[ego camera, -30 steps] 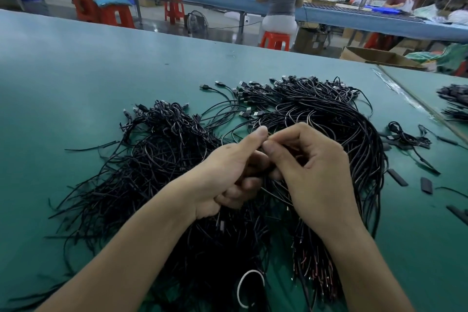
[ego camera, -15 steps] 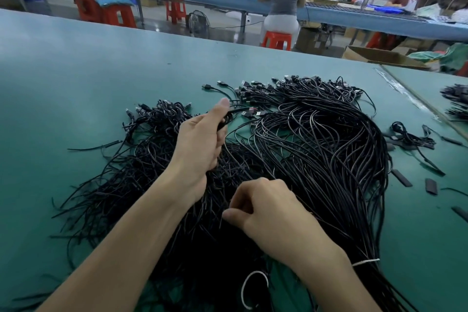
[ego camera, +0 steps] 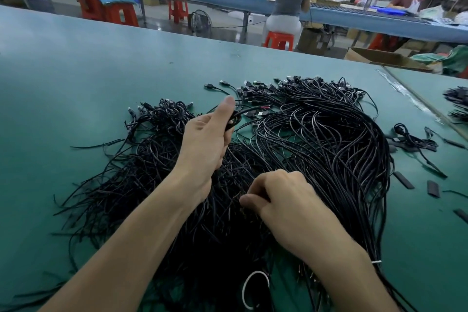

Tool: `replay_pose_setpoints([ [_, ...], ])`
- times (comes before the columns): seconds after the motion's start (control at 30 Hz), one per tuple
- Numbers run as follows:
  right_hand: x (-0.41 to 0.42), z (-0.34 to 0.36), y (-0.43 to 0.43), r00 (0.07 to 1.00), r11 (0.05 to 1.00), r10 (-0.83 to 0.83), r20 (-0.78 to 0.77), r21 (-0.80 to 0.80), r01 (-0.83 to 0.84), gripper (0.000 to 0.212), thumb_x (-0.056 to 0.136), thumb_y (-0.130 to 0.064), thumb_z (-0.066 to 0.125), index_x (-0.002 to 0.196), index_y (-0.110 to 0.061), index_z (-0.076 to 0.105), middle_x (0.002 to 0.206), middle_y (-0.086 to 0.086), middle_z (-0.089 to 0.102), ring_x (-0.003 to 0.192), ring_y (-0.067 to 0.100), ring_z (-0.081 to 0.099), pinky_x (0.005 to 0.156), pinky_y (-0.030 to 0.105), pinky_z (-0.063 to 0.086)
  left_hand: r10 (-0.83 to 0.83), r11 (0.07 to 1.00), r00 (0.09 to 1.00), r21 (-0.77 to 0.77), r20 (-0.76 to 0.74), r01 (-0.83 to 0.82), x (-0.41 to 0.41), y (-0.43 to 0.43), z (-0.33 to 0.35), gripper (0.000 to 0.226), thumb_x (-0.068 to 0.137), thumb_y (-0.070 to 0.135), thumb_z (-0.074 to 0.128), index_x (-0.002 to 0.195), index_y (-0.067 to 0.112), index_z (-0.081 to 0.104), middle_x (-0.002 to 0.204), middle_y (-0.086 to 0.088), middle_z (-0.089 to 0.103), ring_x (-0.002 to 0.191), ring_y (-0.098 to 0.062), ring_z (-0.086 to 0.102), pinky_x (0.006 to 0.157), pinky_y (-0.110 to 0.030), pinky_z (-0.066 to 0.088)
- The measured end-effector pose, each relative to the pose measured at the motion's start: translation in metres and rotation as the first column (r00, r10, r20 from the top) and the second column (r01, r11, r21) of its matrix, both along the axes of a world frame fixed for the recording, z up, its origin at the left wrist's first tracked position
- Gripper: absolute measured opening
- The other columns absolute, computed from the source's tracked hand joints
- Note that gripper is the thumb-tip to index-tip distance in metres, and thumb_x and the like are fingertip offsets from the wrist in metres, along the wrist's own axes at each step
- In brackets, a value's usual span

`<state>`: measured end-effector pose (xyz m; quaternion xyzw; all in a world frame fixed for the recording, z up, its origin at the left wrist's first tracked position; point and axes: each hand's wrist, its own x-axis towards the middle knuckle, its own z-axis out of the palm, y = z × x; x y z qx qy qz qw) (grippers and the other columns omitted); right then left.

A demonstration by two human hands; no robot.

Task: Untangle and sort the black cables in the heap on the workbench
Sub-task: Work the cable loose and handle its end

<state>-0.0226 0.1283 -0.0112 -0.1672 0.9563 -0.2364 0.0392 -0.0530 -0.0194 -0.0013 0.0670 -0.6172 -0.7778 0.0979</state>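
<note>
Gripping a thin black cable [ego camera: 236, 119], the left hand [ego camera: 203, 145] holds it up while the right hand [ego camera: 286, 200] pinches strands in the tangled black heap [ego camera: 329, 149], which looks mostly unsorted.

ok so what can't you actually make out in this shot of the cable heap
Head view only:
- right hand: curled fingers hide whether it pinches a cable.
- left hand: palm hides where its looped cable runs.
- white loop: partly buried under the heap.
- far connectors: too small to identify.
</note>
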Motion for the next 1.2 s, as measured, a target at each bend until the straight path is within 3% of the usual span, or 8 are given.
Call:
replay_pose_setpoints([
  [0.1,-0.002,0.015,0.015,1.000,0.997,-0.020,0.003,-0.078,0.020,0.020,0.088,-0.049,0.069,0.082,-0.030,0.072,0.071,-0.010,0.063,0.060,0.000,0.057,0.051,0.015,0.043,-0.006,1.000,1.000,-0.008,-0.005,0.005,0.000,0.002,0.001,0.057,0.097,0.048,0.057,0.045,0.024,0.054,0.047,0.010,0.045,0.033,-0.004,0.024,0.031,-0.014,0.019],
  [0.23,-0.005,0.028,0.034,0.999,0.975,-0.003,0.051,-0.222,0.014,0.011,0.087,-0.036,0.073,0.077,-0.032,0.073,0.073,-0.023,0.067,0.065,-0.008,0.060,0.057,0.008,0.044,0.008,0.998,1.000,0.058,-0.017,-0.007,0.003,0.002,0.004,0.054,0.097,0.041,0.059,0.046,0.025,0.057,0.051,0.006,0.051,0.032,-0.004,0.025,0.030,-0.016,0.019],
  [0.43,-0.015,0.021,0.034,0.937,0.835,-0.277,-0.215,-0.536,0.124,0.009,0.084,-0.023,0.078,0.082,-0.032,0.074,0.078,-0.025,0.070,0.070,-0.004,0.065,0.062,0.009,0.049,-0.009,0.993,0.993,0.120,-0.114,0.023,0.008,0.005,0.009,0.050,0.098,0.033,0.058,0.050,0.020,0.054,0.045,0.006,0.048,0.031,-0.005,0.024,0.031,-0.016,0.018],
  [0.6,-0.015,0.022,0.022,0.843,0.311,-0.526,-0.108,-0.948,0.072,0.018,0.086,-0.010,0.076,0.083,-0.026,0.068,0.075,-0.004,0.071,0.068,0.010,0.068,0.061,0.016,0.050,-0.163,0.979,0.964,0.089,-0.210,0.185,0.013,0.013,0.010,0.043,0.094,0.033,0.057,0.054,0.018,0.055,0.047,0.003,0.048,0.032,-0.008,0.023,0.031,-0.015,0.018],
  [0.77,-0.014,0.029,0.016,0.882,-0.211,-0.407,0.236,-0.964,0.161,0.020,0.083,-0.003,0.075,0.080,-0.020,0.065,0.072,-0.001,0.068,0.063,0.012,0.066,0.054,0.020,0.046,-0.451,0.892,0.876,-0.121,-0.171,0.436,0.021,0.024,0.007,0.021,0.088,0.029,0.054,0.080,0.010,0.053,0.047,0.010,0.044,0.036,-0.003,0.031,0.034,-0.013,0.025],
  [0.83,-0.012,0.028,0.011,0.922,-0.162,-0.305,0.238,-0.967,0.196,0.016,0.078,-0.006,0.076,0.078,-0.020,0.067,0.073,0.002,0.069,0.062,0.012,0.063,0.053,0.020,0.046,-0.470,0.880,0.867,-0.158,-0.163,0.447,0.024,0.030,0.006,0.019,0.090,0.028,0.056,0.097,0.009,0.058,0.047,0.014,0.049,0.036,0.002,0.041,0.037,-0.008,0.029],
  [1.0,-0.005,0.025,0.002,0.989,0.246,-0.140,0.049,-0.966,0.083,0.015,0.074,-0.008,0.077,0.077,-0.021,0.070,0.071,0.000,0.071,0.064,0.007,0.065,0.061,0.016,0.052,-0.340,0.932,0.910,0.046,-0.238,0.360,0.021,0.029,0.010,0.032,0.102,0.019,0.044,0.126,0.001,0.054,0.047,0.011,0.055,0.036,0.003,0.049,0.037,-0.007,0.035],
  [1.2,-0.004,0.026,0.004,0.995,0.549,-0.029,-0.093,-0.834,-0.062,0.023,0.085,-0.001,0.074,0.090,-0.021,0.062,0.085,-0.007,0.074,0.072,0.008,0.069,0.066,0.025,0.057,-0.150,0.983,0.964,0.072,-0.218,0.169,0.012,0.024,0.002,0.044,0.101,0.044,0.047,0.085,0.017,0.078,0.045,0.005,0.043,0.033,-0.007,0.027,0.039,-0.015,0.024],
])
